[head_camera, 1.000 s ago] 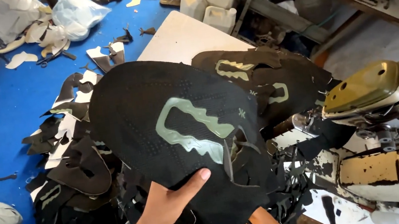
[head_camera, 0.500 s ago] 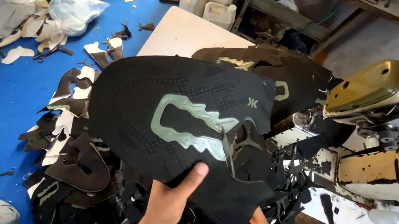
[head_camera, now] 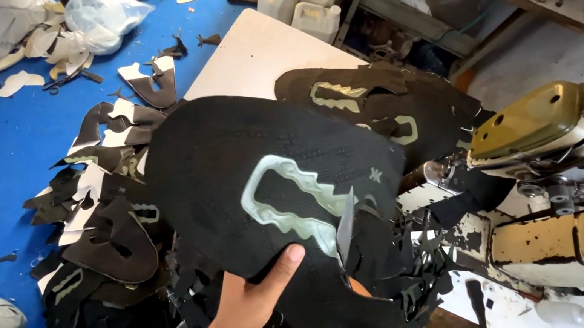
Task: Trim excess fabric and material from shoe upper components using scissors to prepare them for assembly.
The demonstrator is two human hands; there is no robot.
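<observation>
Hands (head_camera: 254, 302) around black shoe upper (head_camera: 264, 183)

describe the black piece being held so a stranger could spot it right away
Start at the sewing machine on the right, then look left. The black piece is held up by the left hand. Unlike the piles around it, it is biggest, with a pale jagged outline.

**Bright, even daylight with wide-angle bending**

Soft light fills the scene, leaving only faint shadows. The blue floor (head_camera: 22, 141) looks vivid. The olive sewing machine (head_camera: 530, 123) carries a mild sheen. Straight lines curve near the edges. Dark fabric (head_camera: 230, 157) loses fine detail; focus stays fairly sharp.
</observation>
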